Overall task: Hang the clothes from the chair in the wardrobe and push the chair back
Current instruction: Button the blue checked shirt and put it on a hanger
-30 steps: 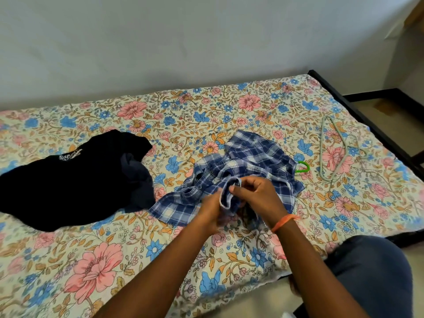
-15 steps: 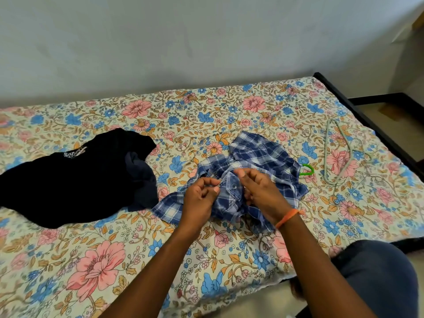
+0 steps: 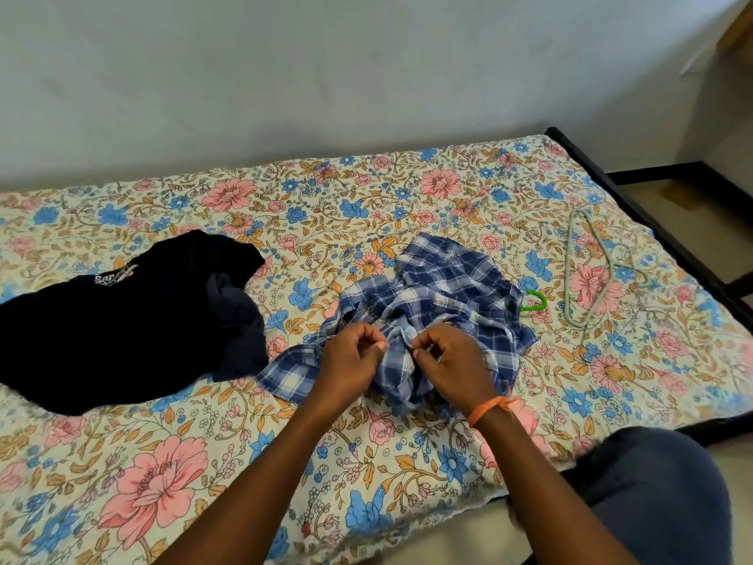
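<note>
A blue and white plaid shirt lies crumpled in the middle of the flowered bed. My left hand and my right hand pinch the shirt's near edge between fingertips, a few centimetres apart. A green hanger hook sticks out from under the shirt's right side. A pale grey hanger lies flat on the bed to the right. A black garment with a dark blue one on its right edge lies on the left of the bed. Neither chair nor wardrobe is in view.
The bed stands against a plain white wall. Its black frame runs along the right side, with bare floor beyond. My knee in dark blue trousers is at the lower right, by the bed's near edge.
Both hands shifted along the shirt's edge and now pinch it with fingertips closer together. The shirt's folds moved slightly. The camera view rose a little.
</note>
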Demonstrator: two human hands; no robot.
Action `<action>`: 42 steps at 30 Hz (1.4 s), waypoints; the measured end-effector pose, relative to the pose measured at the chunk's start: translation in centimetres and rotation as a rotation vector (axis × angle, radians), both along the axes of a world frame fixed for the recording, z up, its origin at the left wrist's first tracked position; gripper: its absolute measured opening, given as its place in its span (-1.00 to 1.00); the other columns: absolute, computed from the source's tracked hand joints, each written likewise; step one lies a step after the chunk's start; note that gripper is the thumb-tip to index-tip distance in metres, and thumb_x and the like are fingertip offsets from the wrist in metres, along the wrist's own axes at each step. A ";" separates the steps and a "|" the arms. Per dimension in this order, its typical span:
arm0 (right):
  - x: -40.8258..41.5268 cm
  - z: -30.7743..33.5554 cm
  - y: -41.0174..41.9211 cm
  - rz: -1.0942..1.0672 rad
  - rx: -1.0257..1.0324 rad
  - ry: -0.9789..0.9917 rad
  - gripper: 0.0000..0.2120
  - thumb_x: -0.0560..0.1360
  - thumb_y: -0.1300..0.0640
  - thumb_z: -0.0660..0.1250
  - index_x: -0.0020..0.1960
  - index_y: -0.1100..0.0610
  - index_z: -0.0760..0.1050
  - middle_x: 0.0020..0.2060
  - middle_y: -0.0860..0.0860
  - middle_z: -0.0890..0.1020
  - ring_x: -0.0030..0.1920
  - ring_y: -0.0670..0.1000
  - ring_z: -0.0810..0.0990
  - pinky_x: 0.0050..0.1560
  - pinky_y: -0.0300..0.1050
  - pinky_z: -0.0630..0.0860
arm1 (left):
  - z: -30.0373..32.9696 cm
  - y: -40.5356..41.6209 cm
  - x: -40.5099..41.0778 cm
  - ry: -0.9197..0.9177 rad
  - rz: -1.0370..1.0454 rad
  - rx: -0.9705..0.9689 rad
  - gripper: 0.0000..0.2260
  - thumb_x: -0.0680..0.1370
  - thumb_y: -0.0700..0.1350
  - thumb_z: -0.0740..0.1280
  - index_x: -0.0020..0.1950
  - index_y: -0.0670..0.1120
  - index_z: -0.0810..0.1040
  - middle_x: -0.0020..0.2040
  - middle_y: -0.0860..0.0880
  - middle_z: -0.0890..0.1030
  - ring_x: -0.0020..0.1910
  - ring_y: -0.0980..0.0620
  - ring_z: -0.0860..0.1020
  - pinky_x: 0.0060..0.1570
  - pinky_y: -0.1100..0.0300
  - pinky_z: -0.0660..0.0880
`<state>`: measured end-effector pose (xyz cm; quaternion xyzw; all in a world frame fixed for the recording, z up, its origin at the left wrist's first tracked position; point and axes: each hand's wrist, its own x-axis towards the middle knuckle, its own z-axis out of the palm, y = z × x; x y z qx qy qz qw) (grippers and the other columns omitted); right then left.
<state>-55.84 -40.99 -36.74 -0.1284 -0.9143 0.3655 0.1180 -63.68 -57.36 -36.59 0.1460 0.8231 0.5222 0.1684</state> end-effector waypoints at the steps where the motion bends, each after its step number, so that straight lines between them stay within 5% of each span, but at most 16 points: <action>1: 0.3 -0.8 0.3 0.034 -0.006 -0.045 -0.92 0.47 0.26 0.42 -0.17 0.13 0.58 -0.23 -0.05 0.58 -0.22 -0.12 0.53 -0.17 -0.24 0.51 | -0.6 0.2 -0.5 0.055 0.031 -0.051 -0.92 0.59 -0.15 0.33 -0.09 0.01 0.53 -0.10 0.03 0.58 -0.10 0.09 0.57 -0.18 0.28 0.45; 3: 0.9 -2.2 0.6 0.169 -0.015 -0.146 -0.89 0.47 0.23 0.43 -0.22 0.12 0.58 -0.27 -0.07 0.57 -0.25 -0.13 0.52 -0.17 -0.17 0.54 | -1.9 0.7 -2.1 0.163 0.114 -0.188 -0.95 0.59 -0.04 0.33 -0.04 0.01 0.50 -0.01 0.00 0.56 0.03 -0.03 0.55 -0.08 0.16 0.47; 6: 1.4 -3.3 0.9 0.250 -0.063 -0.222 -0.90 0.48 0.23 0.44 -0.21 0.14 0.62 -0.28 -0.16 0.55 -0.26 -0.19 0.51 -0.17 -0.23 0.54 | -3.7 1.7 -4.7 0.195 0.026 -0.559 -0.40 0.50 0.24 0.37 0.42 -0.02 0.32 0.40 -0.08 0.40 0.40 -0.16 0.34 0.29 -0.11 0.35; 8: 1.1 -3.5 1.5 0.174 -0.086 -0.182 -0.90 0.50 0.23 0.42 -0.19 0.11 0.61 -0.25 -0.13 0.57 -0.22 -0.15 0.54 -0.14 -0.19 0.54 | -4.4 2.7 -6.2 0.159 -0.085 -0.634 -0.15 0.44 0.24 0.44 0.56 -0.01 0.08 0.51 -0.11 0.30 0.44 -0.19 0.32 0.34 -0.14 0.33; 11: 0.0 -3.1 3.3 0.020 -0.104 -0.093 -0.91 0.51 0.20 0.42 -0.18 0.12 0.60 -0.22 -0.06 0.60 -0.20 -0.15 0.55 -0.17 -0.35 0.47 | -4.6 4.5 -6.7 -0.007 -0.266 -0.397 -0.51 0.52 -0.09 0.43 0.39 -0.05 0.32 0.23 -0.12 0.54 0.07 -0.08 0.57 -0.09 0.15 0.50; 13: -0.8 -2.8 4.9 -0.082 -0.109 -0.033 -0.90 0.51 0.20 0.42 -0.18 0.17 0.61 -0.23 -0.02 0.61 -0.22 -0.12 0.56 -0.18 -0.33 0.47 | -4.8 5.6 -6.2 0.166 -0.510 -0.526 -0.91 0.55 -0.19 0.32 0.02 -0.08 0.47 -0.02 -0.11 0.58 -0.07 -0.09 0.56 -0.18 0.12 0.48; 16: -1.7 -2.2 7.9 -0.257 -0.133 -0.015 -0.91 0.52 0.20 0.41 -0.15 0.19 0.62 -0.21 0.01 0.62 -0.19 -0.02 0.57 -0.11 -0.20 0.49 | -5.7 6.2 -5.1 0.330 -0.753 -0.630 -0.93 0.45 -0.26 0.30 -0.11 -0.19 0.55 -0.30 -0.02 0.40 -0.23 -0.12 0.49 -0.18 -0.03 0.56; 18: -1.9 -2.4 10.3 -0.383 -0.108 -0.003 -0.92 0.50 0.22 0.41 -0.14 0.20 0.64 -0.21 0.04 0.64 -0.18 -0.01 0.57 -0.10 -0.18 0.45 | -6.2 6.5 -5.0 0.381 -0.784 -0.728 -0.95 0.41 -0.22 0.32 -0.15 -0.15 0.53 -0.23 -0.03 0.35 -0.11 -0.17 0.50 -0.08 -0.08 0.55; 21: -2.1 -3.8 14.9 -0.591 -0.054 -0.045 -0.92 0.48 0.22 0.41 -0.11 0.25 0.63 -0.12 0.16 0.66 -0.16 0.07 0.57 -0.09 -0.14 0.43 | -5.4 7.6 -5.2 0.316 -0.681 -0.855 -0.85 0.42 -0.02 0.29 -0.19 -0.09 0.44 0.01 -0.10 0.34 0.08 -0.15 0.35 0.15 -0.12 0.38; 25: -1.8 -6.7 20.9 -0.734 -0.065 -0.268 -0.60 0.48 0.16 0.39 0.28 0.25 0.47 0.26 0.25 0.48 0.21 0.30 0.50 0.21 0.12 0.46 | -4.1 11.0 -6.7 0.411 -0.267 -0.633 -0.60 0.49 0.17 0.13 -0.38 -0.09 0.37 -0.10 -0.10 0.46 -0.08 -0.11 0.46 -0.12 0.05 0.36; 28: -2.5 -8.6 23.7 -0.742 -0.577 -0.240 -0.38 0.48 0.12 0.41 0.44 0.23 0.24 0.14 0.22 0.57 -0.04 0.18 0.62 -0.06 0.05 0.59 | -5.1 14.3 -7.8 0.225 -0.178 -0.547 -0.54 0.52 0.29 0.25 0.06 -0.11 0.51 0.15 -0.13 0.42 0.09 -0.10 0.44 0.08 0.01 0.45; 30: -2.7 -9.7 24.5 -0.760 -0.821 -0.162 -0.52 0.53 0.15 0.39 0.36 0.27 0.32 -0.17 0.15 0.61 -0.36 0.03 0.53 -0.44 -0.18 0.44 | -6.4 16.1 -7.8 0.094 -0.196 -0.611 -0.15 0.41 0.45 0.28 0.43 -0.15 0.26 0.39 -0.19 0.31 0.31 -0.19 0.38 0.25 -0.13 0.44; 32: -3.2 -10.6 25.1 -0.752 -0.879 -0.097 -0.78 0.57 0.17 0.35 0.15 0.26 0.51 -0.32 0.11 0.56 -0.44 -0.02 0.43 -0.52 -0.25 0.33 | -8.0 17.9 -7.6 0.097 -0.220 -0.718 0.03 0.35 0.51 0.28 0.56 -0.13 0.05 0.53 -0.20 0.18 0.45 -0.26 0.28 0.32 -0.25 0.37; 34: -3.3 -11.0 25.6 -0.738 -0.943 -0.039 -0.90 0.59 0.15 0.32 -0.04 0.18 0.55 -0.37 0.09 0.54 -0.48 -0.04 0.41 -0.54 -0.26 0.32 | -9.8 19.0 -7.7 0.126 -0.222 -0.716 -0.08 0.43 0.37 0.35 0.56 -0.12 0.05 0.52 -0.20 0.20 0.42 -0.25 0.33 0.28 -0.21 0.41; 38: -2.8 -9.0 26.9 -0.720 -1.033 0.127 -0.79 0.61 0.09 0.31 -0.14 0.16 0.56 -0.33 0.07 0.61 -0.41 -0.01 0.55 -0.50 -0.20 0.47 | -9.9 19.2 -8.5 0.135 -0.082 -0.496 -0.52 0.48 -0.13 0.38 0.37 -0.11 0.33 0.27 -0.15 0.42 -0.02 -0.06 0.49 -0.14 0.06 0.48; 42: -1.5 -3.9 28.7 -0.616 -0.887 0.284 -0.83 0.61 0.12 0.31 -0.11 0.16 0.59 -0.29 0.08 0.62 -0.39 -0.03 0.59 -0.33 -0.13 0.64 | -8.1 17.6 -9.9 0.214 0.028 -0.479 -0.68 0.50 -0.20 0.31 0.25 -0.11 0.43 0.15 -0.14 0.47 -0.10 -0.06 0.48 -0.18 0.00 0.48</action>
